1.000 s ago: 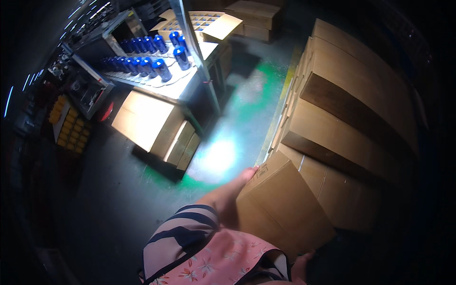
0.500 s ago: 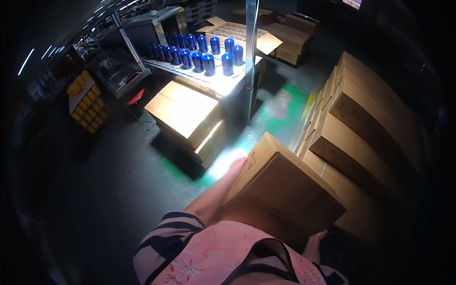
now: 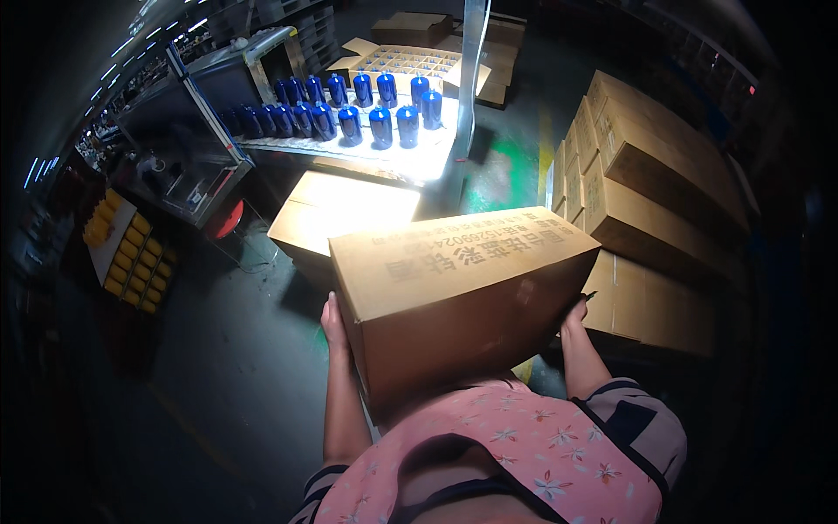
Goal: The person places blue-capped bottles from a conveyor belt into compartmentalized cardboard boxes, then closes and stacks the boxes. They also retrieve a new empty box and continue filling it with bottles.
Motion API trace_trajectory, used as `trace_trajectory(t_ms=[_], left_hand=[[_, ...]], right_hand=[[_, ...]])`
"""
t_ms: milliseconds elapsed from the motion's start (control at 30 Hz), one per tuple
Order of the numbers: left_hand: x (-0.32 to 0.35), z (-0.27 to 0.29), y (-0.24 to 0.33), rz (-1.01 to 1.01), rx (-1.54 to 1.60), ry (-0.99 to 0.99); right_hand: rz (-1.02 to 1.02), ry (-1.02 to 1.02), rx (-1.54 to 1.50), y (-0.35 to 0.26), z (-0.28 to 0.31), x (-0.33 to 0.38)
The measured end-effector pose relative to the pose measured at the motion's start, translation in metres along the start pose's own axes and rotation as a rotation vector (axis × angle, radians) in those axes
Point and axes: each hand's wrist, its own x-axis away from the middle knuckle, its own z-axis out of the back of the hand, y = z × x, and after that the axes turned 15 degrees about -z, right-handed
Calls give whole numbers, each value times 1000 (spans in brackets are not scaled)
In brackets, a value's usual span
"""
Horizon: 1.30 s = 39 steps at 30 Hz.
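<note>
A large brown cardboard carton (image 3: 463, 306) with dark print on its top is held up against my pink flowered apron (image 3: 524, 428). My left hand (image 3: 333, 321) presses on its left end, fingers partly hidden by the box. At the right end my right hand (image 3: 574, 313) grips the carton, and a small dark thing juts out by its fingers, too small to name. Just beyond the held carton, another closed carton (image 3: 336, 210) sits in front of the lit table and is partly covered by it.
Several blue bottles (image 3: 381, 127) stand in rows on the white table (image 3: 428, 157), with an open divided carton (image 3: 410, 63) behind them. A metal post (image 3: 472, 79) rises at the table's right corner. Stacked cartons (image 3: 655, 192) stand right; yellow containers (image 3: 131, 258) and a red stool (image 3: 229, 218) are left.
The carton has swung left and up, away from the right-hand stack, and its printed side now faces up. Both my hands have moved with it, and the view has turned.
</note>
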Motion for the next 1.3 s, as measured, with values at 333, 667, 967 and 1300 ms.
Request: trace_trajectory(t_ms=[333, 667, 967, 1300], left_hand=[[-156, 97, 53, 36, -218, 66], [-246, 137, 17, 252, -138, 121], [-394, 203, 3, 430, -106, -142], [-557, 174, 28, 601, -289, -487]], right_hand=[[-129, 58, -219, 85, -267, 19], [1, 197, -40, 78, -333, 38], [115, 468, -135, 155, -368, 188], [127, 555, -190, 207, -452, 246]])
